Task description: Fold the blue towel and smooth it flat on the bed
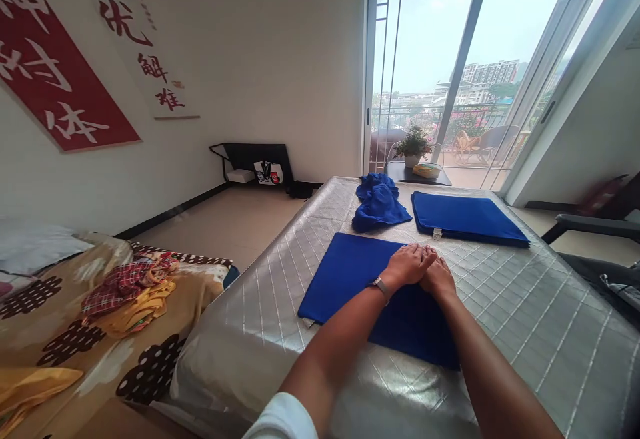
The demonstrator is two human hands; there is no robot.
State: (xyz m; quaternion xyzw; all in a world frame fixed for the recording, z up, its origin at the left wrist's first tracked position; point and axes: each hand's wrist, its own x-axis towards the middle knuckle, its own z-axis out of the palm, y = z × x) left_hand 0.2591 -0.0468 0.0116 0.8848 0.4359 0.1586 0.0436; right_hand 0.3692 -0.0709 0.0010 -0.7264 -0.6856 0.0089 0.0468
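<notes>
Blue cloth [350, 272] is lying folded flat on the near middle of the silver quilted mattress [525, 319], with a small tag showing at its near left corner. I am pressing both palms down on its far right part. Left hand [407, 264] and right hand [440, 278] are sitting side by side and touching, fingers held together, laid flat and pointing away from me; nothing is being pinched. Wristband [383, 286] is showing on the left wrist.

Step in hand, as I am judging it: smoothing the cloth flat under the palms.

Beyond my hands, a folded blue stack [467, 219] is lying neat at the right. A crumpled blue cloth [379, 202] is heaped just left of it, apart from my piece.

Note: any further move of this cloth would be calling for fingers getting under an edge, since flat palms are giving no grip, and for keeping the layers aligned while lifting.
</notes>
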